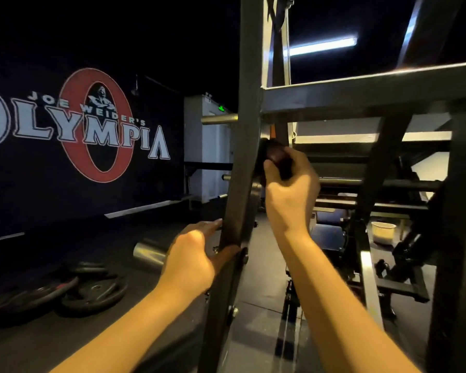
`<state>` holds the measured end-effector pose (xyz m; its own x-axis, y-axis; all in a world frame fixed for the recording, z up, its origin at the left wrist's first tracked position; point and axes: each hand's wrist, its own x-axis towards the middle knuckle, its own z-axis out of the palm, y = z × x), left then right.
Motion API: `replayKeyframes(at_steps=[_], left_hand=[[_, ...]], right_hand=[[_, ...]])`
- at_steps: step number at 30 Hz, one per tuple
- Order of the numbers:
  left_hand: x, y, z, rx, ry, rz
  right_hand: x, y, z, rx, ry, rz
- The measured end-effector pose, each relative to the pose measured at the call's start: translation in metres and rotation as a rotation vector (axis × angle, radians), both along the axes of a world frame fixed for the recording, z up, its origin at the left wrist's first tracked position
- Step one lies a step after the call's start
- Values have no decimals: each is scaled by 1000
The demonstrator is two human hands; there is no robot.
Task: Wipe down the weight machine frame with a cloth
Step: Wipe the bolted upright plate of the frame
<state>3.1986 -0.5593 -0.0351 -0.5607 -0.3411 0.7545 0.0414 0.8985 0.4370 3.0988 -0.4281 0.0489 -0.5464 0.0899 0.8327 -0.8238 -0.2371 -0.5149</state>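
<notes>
A black steel weight machine frame point(246, 125) rises through the middle of the view, with a horizontal crossbar point(361, 95) running right. My left hand point(197, 254) grips the slanted upright low down, thumb on one side and fingers wrapped round the other. My right hand point(288, 181) holds a dark bunched cloth point(273, 157) against the inner right face of the same upright, just below the crossbar joint. Most of the cloth is hidden by my fingers and the post.
Black weight plates point(92, 289) lie on the dark floor at the lower left, near a shiny metal cylinder point(148, 254). A wall banner point(78, 125) fills the left. More frame bars point(452, 238), a padded seat point(328, 235) and a white bucket point(383, 231) crowd the right.
</notes>
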Motion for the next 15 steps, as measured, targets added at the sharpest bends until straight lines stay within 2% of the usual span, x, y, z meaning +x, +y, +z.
replayKeyframes(at_steps=[2,5,8,10,13,15], left_hand=[[-2,-3,-2,23,7,-6],[-7,-4,-4,27,15,3],[-8,-2,-5,33,16,-19],[-7,-3,-5,26,27,-23],[-8,-4,-4,31,13,-11],[-9,-6,-3,9,-1,-21]], right_hand=[[12,-9,-19,47,11,39],[16,-13,-75,119,120,-26],[10,-8,-103,257,50,-53],[10,-7,-82,300,-26,-52],[9,-9,-33,117,-24,61],[9,-13,-25,72,54,-40]])
